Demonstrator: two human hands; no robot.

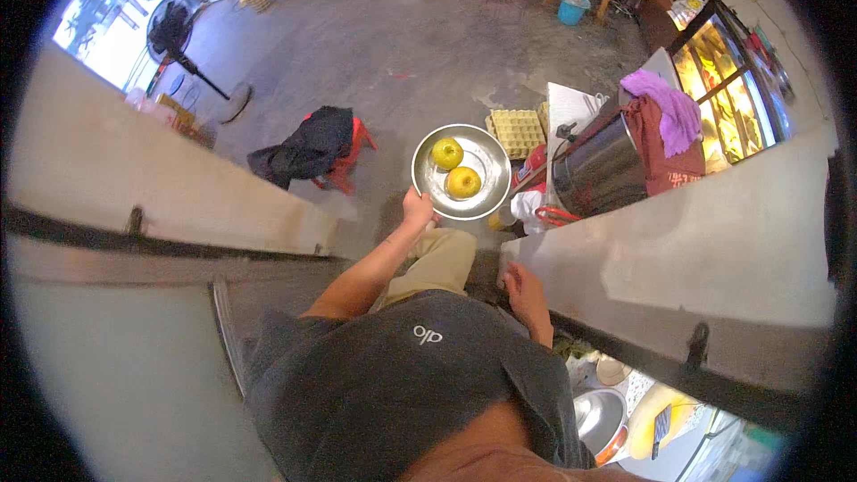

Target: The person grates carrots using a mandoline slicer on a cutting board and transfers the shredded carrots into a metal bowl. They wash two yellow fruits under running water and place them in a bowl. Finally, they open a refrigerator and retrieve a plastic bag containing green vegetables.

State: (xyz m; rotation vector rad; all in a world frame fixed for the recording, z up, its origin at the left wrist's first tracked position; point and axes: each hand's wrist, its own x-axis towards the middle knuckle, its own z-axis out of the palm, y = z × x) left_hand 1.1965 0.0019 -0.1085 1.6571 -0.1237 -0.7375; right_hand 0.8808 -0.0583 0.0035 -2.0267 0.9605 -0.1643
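Note:
My left hand (418,209) grips the near left rim of a round stainless steel bowl (492,197), held out in front of my legs. Two yellow-green apples (447,154) lie in the bowl, close together. Lower right of the bowl, my right hand (522,284) hangs by my side near the end of a pale wall, fingers loosely curled; I see nothing in it.
A red plastic stool (347,161) draped with dark cloth stands left. Egg trays (517,134), a metal drum (599,164) with cloths, and a glowing display cabinet (726,90) stand right. Pale walls (669,248) flank the doorway. A pedestal fan (171,30) stands far left.

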